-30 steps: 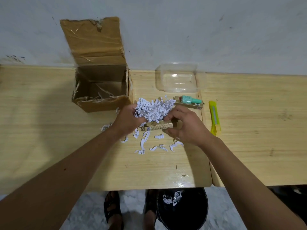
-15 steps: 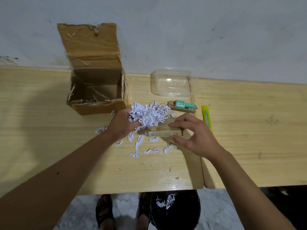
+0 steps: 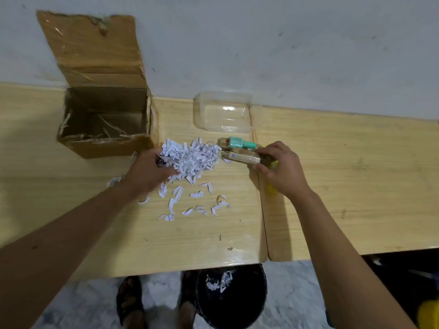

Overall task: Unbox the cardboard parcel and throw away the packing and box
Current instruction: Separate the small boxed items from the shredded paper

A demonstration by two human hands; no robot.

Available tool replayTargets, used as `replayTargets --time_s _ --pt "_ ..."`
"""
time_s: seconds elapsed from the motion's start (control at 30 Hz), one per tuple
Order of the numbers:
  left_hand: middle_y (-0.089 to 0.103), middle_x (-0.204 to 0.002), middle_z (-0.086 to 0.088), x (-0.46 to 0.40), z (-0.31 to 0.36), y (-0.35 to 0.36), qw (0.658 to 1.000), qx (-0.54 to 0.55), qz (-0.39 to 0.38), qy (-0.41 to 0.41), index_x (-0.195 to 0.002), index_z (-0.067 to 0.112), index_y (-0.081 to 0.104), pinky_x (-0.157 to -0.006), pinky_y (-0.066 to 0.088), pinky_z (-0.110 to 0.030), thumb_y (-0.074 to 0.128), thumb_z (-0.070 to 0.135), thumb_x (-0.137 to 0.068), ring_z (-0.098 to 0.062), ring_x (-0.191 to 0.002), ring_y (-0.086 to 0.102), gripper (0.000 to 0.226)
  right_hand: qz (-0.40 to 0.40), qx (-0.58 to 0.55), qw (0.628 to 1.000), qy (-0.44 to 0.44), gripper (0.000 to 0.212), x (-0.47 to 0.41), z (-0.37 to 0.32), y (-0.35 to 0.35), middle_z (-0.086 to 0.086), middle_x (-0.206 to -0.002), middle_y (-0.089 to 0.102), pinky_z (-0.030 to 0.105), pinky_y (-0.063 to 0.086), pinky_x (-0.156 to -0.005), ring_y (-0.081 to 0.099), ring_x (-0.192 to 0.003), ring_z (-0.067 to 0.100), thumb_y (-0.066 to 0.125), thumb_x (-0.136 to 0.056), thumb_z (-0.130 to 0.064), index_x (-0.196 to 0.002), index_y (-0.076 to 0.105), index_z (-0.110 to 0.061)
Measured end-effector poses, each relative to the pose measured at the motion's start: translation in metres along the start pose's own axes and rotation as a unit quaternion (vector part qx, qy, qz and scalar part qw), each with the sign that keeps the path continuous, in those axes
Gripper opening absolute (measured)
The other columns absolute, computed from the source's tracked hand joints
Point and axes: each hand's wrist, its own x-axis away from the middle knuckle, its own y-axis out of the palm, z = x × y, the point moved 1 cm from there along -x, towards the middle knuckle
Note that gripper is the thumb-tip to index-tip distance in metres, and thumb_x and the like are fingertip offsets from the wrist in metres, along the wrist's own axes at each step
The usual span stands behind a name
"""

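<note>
- Brown cardboard box (image 3: 104,119), far left, plain with shiny tape streaks.
- White shredded paper (image 3: 190,157) with fine dark print.
- Tan small carton (image 3: 241,157) with a printed code.
- Teal bottle (image 3: 240,142).
- Pale wood-grain table (image 3: 344,176).
- Black bin (image 3: 237,302), near.
- Grey-white wall (image 3: 261,43).

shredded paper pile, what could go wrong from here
The left hand grips only part of the shredded paper pile; loose strips already scattered on the table may fall past the black bin. The right hand, sliding the small carton, could knock the teal bottle beside it.
</note>
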Motion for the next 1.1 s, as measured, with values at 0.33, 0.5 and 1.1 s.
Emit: replayTargets --time_s 0.33,0.5,1.1 --pt "0.058 -0.046 0.023 0.000 -0.001 0.000 1.000 -0.006 -0.005 0.014 -0.070 0.024 0.055 -0.050 0.037 -0.010 0.079 -0.001 -0.083 0.008 -0.046 0.052 0.037 0.009 0.033 0.999 -0.021 0.038 -0.017 -0.011 0.025 -0.001 -0.114 0.066 0.026 0.033 -0.088 0.052 -0.108 0.028 0.081 -0.084 -0.024 -0.120 0.071 -0.020" --pt "0.069 -0.062 0.020 0.001 -0.002 -0.004 0.997 -0.038 -0.018 0.067 -0.077 0.024 0.066 -0.059 0.041 -0.010 0.085 0.005 -0.079 0.007 -0.057 0.060 0.027 0.022 0.036 0.999 -0.022 0.044 -0.013 -0.012 0.029 0.001 -0.120 0.062 0.026 0.032 -0.095 0.049 -0.114 0.032 0.081 -0.081 -0.029 -0.124 0.070 -0.022" --pt "0.047 -0.160 0.003 0.030 -0.019 -0.032 0.971 -0.069 0.003 0.230 -0.156 0.017 0.044 -0.121 0.036 -0.024 0.093 0.027 -0.076 -0.005 -0.147 0.044 0.094 -0.052 -0.165 0.985 -0.002 0.098 0.019 -0.111 0.090 -0.009 -0.165 0.029 0.000 0.023 -0.107 0.025 -0.153 0.004 0.088 -0.066 -0.065 -0.152 0.046 -0.042"
